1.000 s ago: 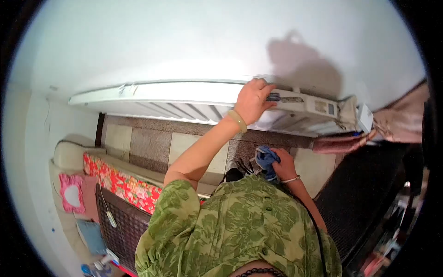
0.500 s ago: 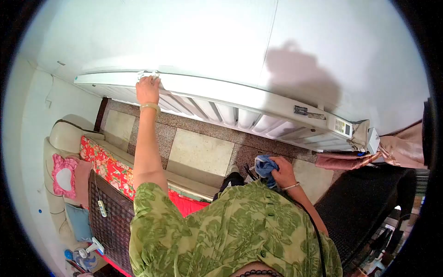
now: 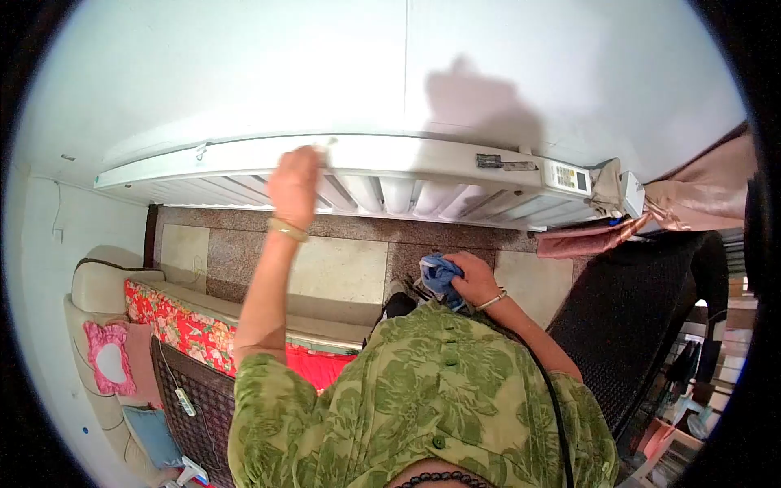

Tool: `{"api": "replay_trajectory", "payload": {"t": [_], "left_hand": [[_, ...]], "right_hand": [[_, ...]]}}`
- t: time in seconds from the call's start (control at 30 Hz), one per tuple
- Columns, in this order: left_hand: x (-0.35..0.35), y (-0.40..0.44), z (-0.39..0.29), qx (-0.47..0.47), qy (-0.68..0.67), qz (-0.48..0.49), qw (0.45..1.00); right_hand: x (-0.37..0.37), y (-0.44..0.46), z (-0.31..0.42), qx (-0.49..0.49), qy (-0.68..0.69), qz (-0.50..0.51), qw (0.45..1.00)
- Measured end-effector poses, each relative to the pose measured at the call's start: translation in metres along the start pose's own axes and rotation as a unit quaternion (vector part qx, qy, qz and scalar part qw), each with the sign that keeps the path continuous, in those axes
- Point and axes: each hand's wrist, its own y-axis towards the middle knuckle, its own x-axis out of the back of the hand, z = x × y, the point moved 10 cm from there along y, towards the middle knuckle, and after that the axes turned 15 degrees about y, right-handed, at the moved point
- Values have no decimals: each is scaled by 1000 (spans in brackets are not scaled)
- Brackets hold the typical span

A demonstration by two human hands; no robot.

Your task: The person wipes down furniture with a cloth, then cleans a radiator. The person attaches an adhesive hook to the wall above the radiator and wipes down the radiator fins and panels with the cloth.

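Note:
My left hand (image 3: 294,185), blurred by motion and wearing a bracelet, is at the top of the white radiator (image 3: 382,154). Its fingers are closed, and a small whitish bit shows beside the fingertips; I cannot make out what it is. A crumpled blue cloth (image 3: 440,275) is bunched in my right hand (image 3: 476,281), which I hold low in front of my body. Farther left on the radiator's top lies a small white piece (image 3: 202,150).
On the radiator's right end are a dark clip-like object (image 3: 489,161) and a white remote (image 3: 567,176). Pink curtain (image 3: 691,203) hangs beyond. A sofa (image 3: 106,289) with cushions stands left, a black chair (image 3: 630,305) right.
My left hand has moved right along the radiator's top, leaving the small white piece behind. My right hand still holds the blue cloth. The view has shifted.

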Motion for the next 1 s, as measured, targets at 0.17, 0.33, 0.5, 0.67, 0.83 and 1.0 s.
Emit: {"api": "replay_trajectory", "payload": {"t": [0.17,0.33,0.5,0.67,0.83,1.0], "left_hand": [[-17,-5,-148,-161,-90,-8,983],[-39,4,-196,-170,-46,46,983],[26,-1,-133,-10,-156,-65,986],[23,-120,32,305,-146,-3,941],[68,-306,115,430,7,68,900],[86,-446,107,576,15,122,808]], "right_hand": [[4,2,9,36,31,5,999],[11,2,17,38,26,16,999],[38,26,133,170,47,-33,984],[-1,105,240,327,-151,-78,930],[-99,201,203,320,-336,-35,885],[-205,272,254,389,-347,29,853]]}}
